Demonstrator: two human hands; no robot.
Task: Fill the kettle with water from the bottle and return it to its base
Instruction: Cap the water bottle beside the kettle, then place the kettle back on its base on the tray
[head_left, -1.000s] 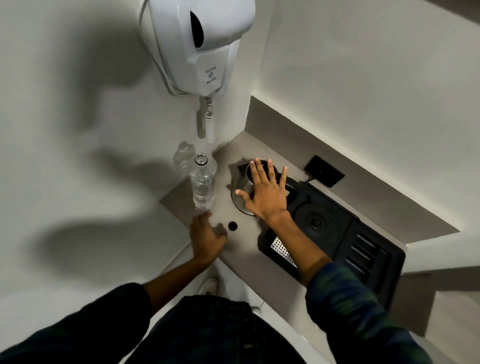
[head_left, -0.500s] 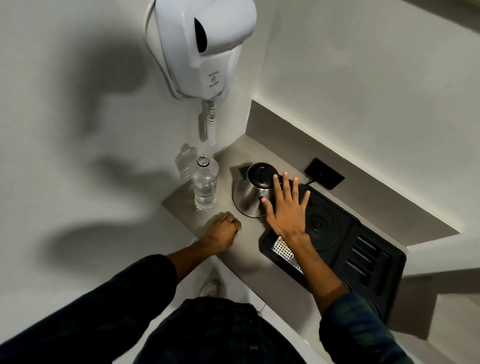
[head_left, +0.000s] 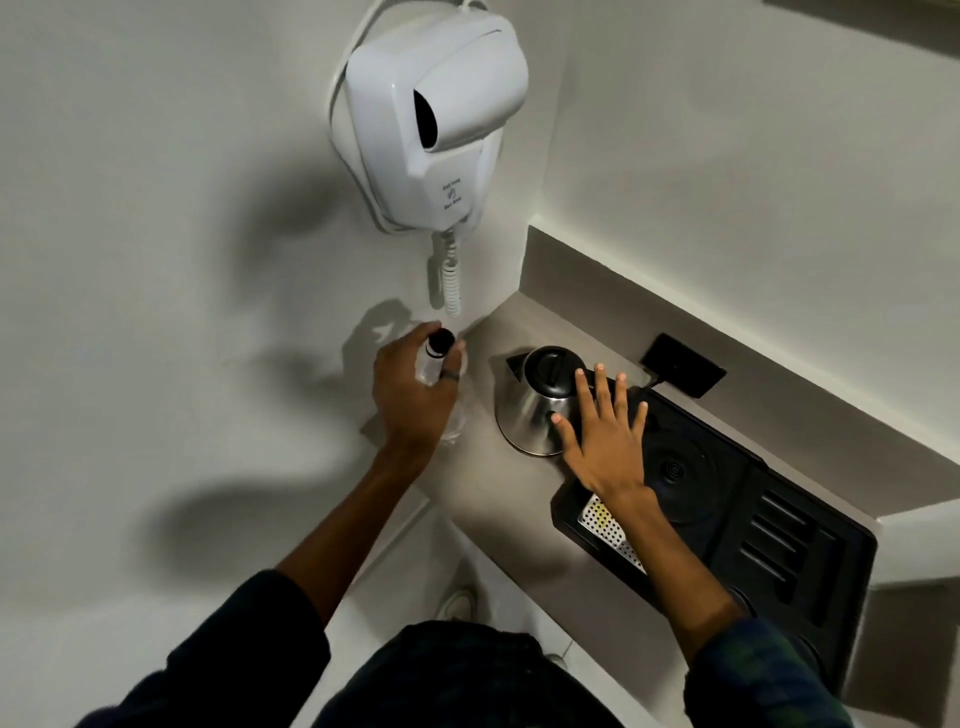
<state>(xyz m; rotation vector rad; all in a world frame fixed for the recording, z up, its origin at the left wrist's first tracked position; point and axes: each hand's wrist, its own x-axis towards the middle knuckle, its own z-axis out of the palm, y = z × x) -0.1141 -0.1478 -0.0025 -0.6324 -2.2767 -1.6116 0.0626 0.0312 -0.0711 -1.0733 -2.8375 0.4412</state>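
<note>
A clear water bottle (head_left: 430, 365) stands on the counter at the left wall, mostly hidden by my left hand (head_left: 410, 402). That hand's fingers are closed around the black bottle cap (head_left: 441, 341), which sits on the bottle's mouth. The steel kettle (head_left: 532, 413), its black lid closed, stands on the counter left of its base. My right hand (head_left: 608, 441) lies open with fingers spread, against the kettle's right side and over the tray. The round black kettle base (head_left: 680, 470) is bare and sits in the tray.
A black tray (head_left: 810, 551) with slots fills the counter's right part, with a perforated white sheet (head_left: 608, 527) at its near corner. A white wall hair dryer (head_left: 431, 114) with a coiled cord hangs above the bottle. A black wall socket (head_left: 683, 371) is behind the kettle.
My left hand took the black cap off the counter and brought it up onto the bottle's mouth. My right hand slid off the kettle lid to the kettle's right side.
</note>
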